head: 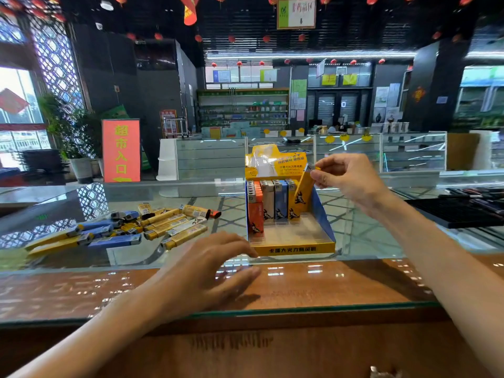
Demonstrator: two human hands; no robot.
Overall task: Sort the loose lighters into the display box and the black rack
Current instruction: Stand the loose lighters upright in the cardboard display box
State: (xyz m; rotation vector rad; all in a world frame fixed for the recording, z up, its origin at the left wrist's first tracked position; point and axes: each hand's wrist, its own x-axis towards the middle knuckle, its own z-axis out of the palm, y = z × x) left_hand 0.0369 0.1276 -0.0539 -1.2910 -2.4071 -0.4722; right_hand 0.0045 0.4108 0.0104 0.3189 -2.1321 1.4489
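Now the right hand (346,178) pinches a yellow lighter (304,184) by its top. It is tilted over the back row of the display box (294,249), where orange, white, blue and yellow lighters stand. The left hand (210,266) is loose and holds nothing, low over the table (313,287) by the box. A pile of loose lighters (152,225) lies left on the shiny glass top. The black rack (461,214) sits far right. Behind is a shop with an orange sign (121,150) and red lanterns (231,39).

The yellow-and-blue display box (291,242) holds upright lighters (268,200) (orange, white, blue, yellow) at its back. Loose lighters (122,227) lie heaped to its left; the black rack (463,211) sits at right
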